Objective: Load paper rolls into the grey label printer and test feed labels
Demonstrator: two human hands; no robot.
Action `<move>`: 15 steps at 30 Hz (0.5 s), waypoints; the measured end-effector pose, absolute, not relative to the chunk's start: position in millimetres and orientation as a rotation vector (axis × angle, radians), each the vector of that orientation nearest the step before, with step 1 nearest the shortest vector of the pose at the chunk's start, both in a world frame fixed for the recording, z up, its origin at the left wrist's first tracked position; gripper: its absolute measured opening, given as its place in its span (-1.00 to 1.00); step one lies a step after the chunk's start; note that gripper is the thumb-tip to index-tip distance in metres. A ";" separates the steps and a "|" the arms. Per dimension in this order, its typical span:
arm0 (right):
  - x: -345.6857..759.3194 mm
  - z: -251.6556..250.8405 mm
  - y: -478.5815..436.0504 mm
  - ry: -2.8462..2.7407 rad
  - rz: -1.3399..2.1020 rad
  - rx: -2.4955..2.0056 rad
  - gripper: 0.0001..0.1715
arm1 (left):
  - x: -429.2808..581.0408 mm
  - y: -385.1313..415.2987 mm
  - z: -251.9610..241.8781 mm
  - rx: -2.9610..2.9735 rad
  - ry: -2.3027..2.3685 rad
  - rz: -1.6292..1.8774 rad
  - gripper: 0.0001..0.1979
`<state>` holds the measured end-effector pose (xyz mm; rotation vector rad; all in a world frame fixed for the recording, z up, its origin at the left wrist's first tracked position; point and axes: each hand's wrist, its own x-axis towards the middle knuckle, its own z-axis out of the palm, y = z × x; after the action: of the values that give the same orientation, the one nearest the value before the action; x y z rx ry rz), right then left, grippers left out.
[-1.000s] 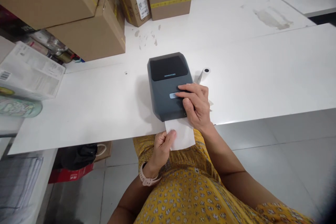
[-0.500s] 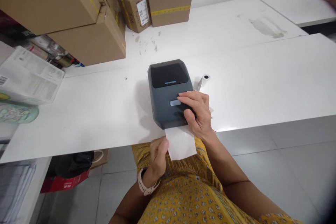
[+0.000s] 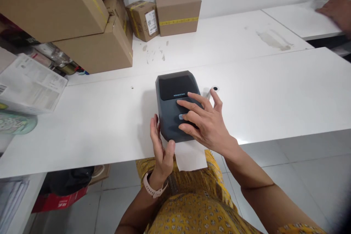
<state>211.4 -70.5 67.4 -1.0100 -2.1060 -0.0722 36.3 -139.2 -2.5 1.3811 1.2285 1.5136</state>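
Observation:
A dark grey-blue label printer (image 3: pixel 171 117) with a black window on its lid stands near the front edge of the white table (image 3: pixel 109 117). From its front a white paper strip (image 3: pixel 191 158) hangs past the table edge. My right hand (image 3: pixel 207 119) lies over the printer's top with fingers spread, one fingertip on the light button. Against the printer's left side and front corner, my left hand (image 3: pixel 163 153) is held with fingers stretched and thumb apart. Behind my right hand, a small white paper roll (image 3: pixel 215 88) is partly covered by my little finger.
Cardboard boxes (image 3: pixel 93 51) are stacked at the back left, with two smaller taped boxes (image 3: pixel 178 14) by the wall. A white printed carton (image 3: pixel 33 84) and a green container (image 3: pixel 18 122) stand at the left. Another person's hand (image 3: pixel 334 11) shows at the far right.
My left hand has moved up from beside the paper to the printer's left side and opened. My right hand has spread its fingers across the top. The other person's hand has come further into view.

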 end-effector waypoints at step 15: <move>203.5 -18.6 -116.1 -1.516 0.416 -1.155 -0.26 | 44.1 -137.0 -20.1 1.301 1.309 1.506 -0.09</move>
<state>203.5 -116.1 -18.6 -1.1545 -1.5158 0.4162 44.1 -137.0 -20.1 1.3006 1.3090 1.5065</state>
